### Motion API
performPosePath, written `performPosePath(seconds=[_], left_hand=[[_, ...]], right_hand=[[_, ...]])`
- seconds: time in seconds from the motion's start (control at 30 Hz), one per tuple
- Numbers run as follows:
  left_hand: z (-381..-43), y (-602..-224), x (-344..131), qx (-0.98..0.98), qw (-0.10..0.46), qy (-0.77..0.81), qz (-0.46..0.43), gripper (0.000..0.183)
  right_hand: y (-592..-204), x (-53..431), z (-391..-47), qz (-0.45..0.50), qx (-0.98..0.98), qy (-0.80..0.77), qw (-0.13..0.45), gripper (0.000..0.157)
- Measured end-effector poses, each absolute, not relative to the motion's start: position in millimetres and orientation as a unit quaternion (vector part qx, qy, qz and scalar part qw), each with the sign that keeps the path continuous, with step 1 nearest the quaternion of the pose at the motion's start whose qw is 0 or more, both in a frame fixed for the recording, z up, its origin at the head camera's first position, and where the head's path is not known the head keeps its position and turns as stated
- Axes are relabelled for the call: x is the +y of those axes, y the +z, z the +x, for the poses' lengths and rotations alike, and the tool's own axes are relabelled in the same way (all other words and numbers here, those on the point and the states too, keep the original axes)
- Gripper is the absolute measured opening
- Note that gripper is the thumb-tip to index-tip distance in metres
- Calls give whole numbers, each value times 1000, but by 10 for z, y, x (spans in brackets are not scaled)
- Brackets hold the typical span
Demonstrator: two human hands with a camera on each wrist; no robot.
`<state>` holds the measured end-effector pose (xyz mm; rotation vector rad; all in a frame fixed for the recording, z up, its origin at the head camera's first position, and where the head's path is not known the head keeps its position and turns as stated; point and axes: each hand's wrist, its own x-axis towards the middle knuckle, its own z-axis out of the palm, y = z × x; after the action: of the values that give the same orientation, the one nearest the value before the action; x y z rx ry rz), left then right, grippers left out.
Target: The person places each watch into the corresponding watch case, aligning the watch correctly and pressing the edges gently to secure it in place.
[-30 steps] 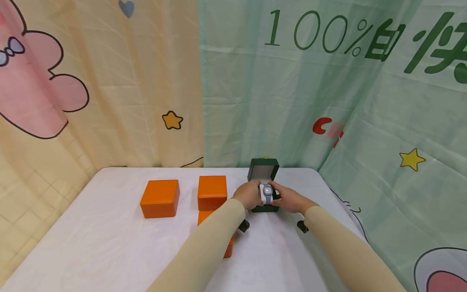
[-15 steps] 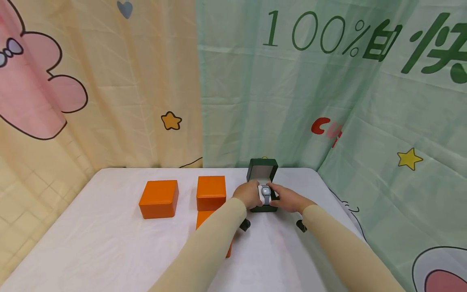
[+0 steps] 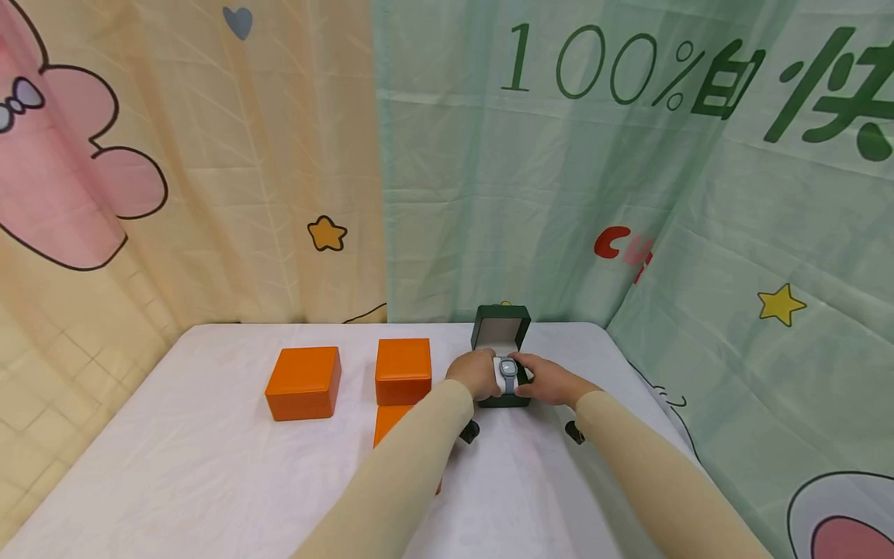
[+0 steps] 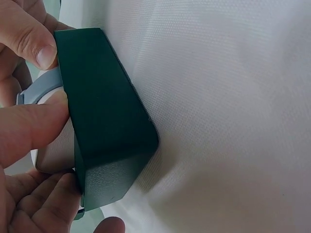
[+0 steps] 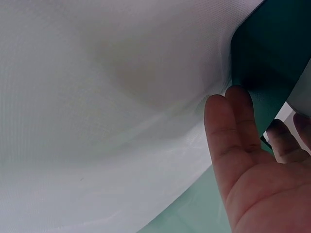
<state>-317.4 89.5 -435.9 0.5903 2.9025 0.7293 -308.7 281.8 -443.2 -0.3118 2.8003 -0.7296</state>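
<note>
A dark green watch box (image 3: 501,330) stands with its lid raised near the table's back edge. In its mouth sits a white cushion (image 4: 57,153) bearing a wristwatch (image 3: 507,367) with a grey-blue strap. From the left, my left hand (image 3: 475,373) grips the cushion, its thumb on the side near the strap and its fingers at the box's edge. My right hand (image 3: 552,379) holds the cushion's other side, thumb beside the strap. In the right wrist view, two of the right hand's fingers (image 5: 221,121) extend along the box's outer wall.
On the white-covered table (image 3: 195,466), an orange box (image 3: 303,384) stands at the left. Another orange box (image 3: 403,371) stands left of the green one, with more orange boxes in front of it, partly hidden by my left sleeve (image 3: 398,466). Printed curtains (image 3: 279,155) hang behind.
Both hands stay at the cushion and watch in the green box. The whole view shifts slightly; no object visibly changes place.
</note>
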Motion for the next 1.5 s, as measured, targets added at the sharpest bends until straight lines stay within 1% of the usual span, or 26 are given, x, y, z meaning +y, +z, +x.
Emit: performPosePath(seconds=[0.3, 0.73, 1.27, 1.5], left_hand=[[-3198, -4380, 915, 952, 47, 235, 189, 50], [-3105, -4336, 884, 949, 56, 250, 182, 51], [-3172, -4362, 902, 948, 67, 254, 178, 52], [-3187, -4356, 892, 951, 69, 238, 185, 51]], right_hand=[[-4450, 2817, -3093, -88, 957, -251, 120, 75], [-4449, 2827, -3091, -92, 954, -254, 127, 78], [-4458, 2835, -3108, -77, 954, -259, 127, 76], [-4448, 2821, -3103, -86, 954, -259, 125, 74]])
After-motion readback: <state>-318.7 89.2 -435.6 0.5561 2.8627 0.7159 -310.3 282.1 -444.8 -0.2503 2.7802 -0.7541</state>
